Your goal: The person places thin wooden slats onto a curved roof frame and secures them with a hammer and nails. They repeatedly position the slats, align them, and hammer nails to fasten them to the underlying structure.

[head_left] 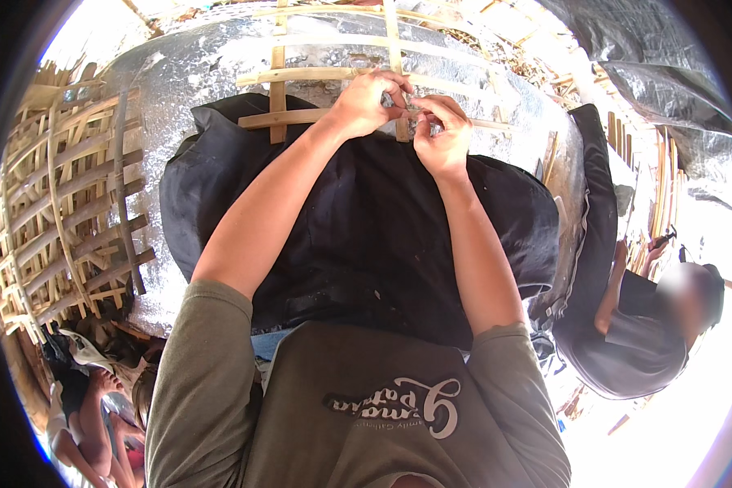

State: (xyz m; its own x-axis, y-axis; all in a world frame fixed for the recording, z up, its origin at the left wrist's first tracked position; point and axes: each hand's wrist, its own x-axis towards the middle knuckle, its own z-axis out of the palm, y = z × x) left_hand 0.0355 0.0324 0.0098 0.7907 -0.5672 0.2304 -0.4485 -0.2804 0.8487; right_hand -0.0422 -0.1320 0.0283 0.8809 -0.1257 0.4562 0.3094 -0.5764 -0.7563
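Observation:
A lattice of pale bamboo slats (pixel 317 74) lies in front of me, thin strips crossing two wider ones. My left hand (pixel 370 102) is over the crossing at the wider right-hand strip, its fingers curled and pinched. Close beside it, my right hand (pixel 445 138) pinches too, thumb against fingers, by the end of that same strip. Something tiny may be between the fingertips, but it is too small to make out. Black cloth (pixel 358 220) covers my lap beneath both forearms, and the lattice's near end reaches its edge.
Silvery, scuffed sheeting (pixel 195 73) lies under the lattice. On the left stand finished-looking woven bamboo panels (pixel 65 211). A person in dark clothes (pixel 634 342) sits at the right, a small dark tool (pixel 664 237) near one hand. Another person's legs (pixel 93 423) show at lower left.

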